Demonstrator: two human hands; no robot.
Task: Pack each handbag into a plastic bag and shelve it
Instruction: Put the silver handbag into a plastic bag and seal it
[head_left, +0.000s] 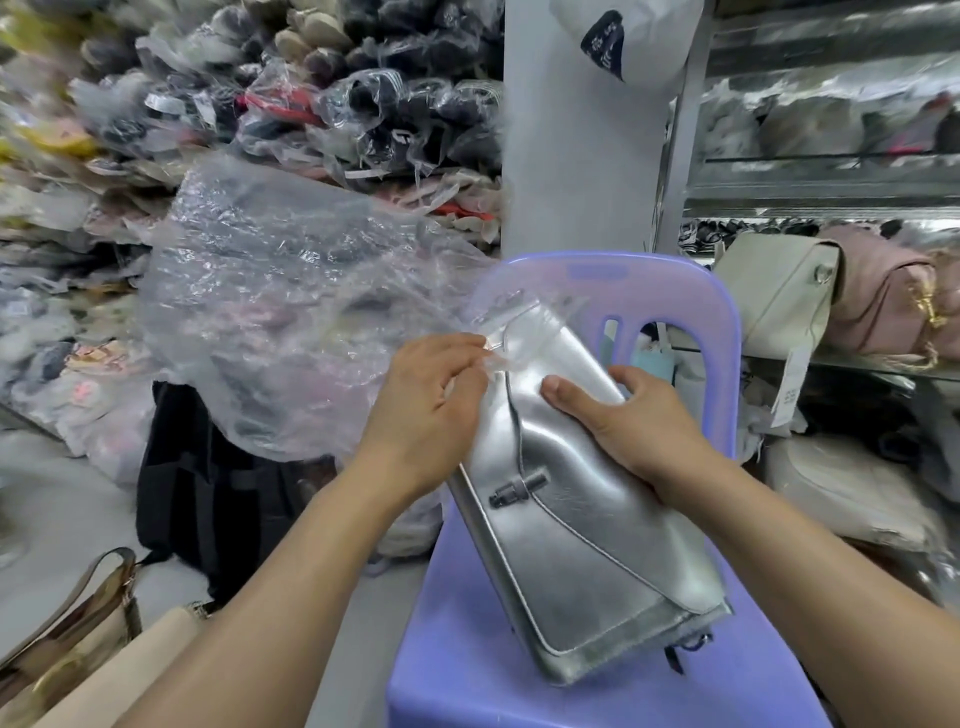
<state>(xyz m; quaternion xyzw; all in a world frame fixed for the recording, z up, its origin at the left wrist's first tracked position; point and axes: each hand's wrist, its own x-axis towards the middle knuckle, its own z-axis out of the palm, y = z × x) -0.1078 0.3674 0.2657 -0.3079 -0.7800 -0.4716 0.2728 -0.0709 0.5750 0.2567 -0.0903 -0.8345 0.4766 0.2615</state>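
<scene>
A silver handbag (587, 540) with a dark turn clasp lies tilted on the seat of a purple plastic chair (691, 691). My right hand (631, 415) presses down on the bag's upper end, thumb on its front face. My left hand (434, 410) pinches the edge of a large clear plastic bag (270, 322), which billows up and to the left. The plastic's mouth covers the far top end of the handbag; most of the handbag is outside it.
Piles of bagged goods fill the left and back. A black backpack (208, 493) stands on the floor left of the chair. Tan bags (78, 623) lie at the lower left. Metal shelves on the right hold a cream handbag (774, 296) and a pink one (883, 301).
</scene>
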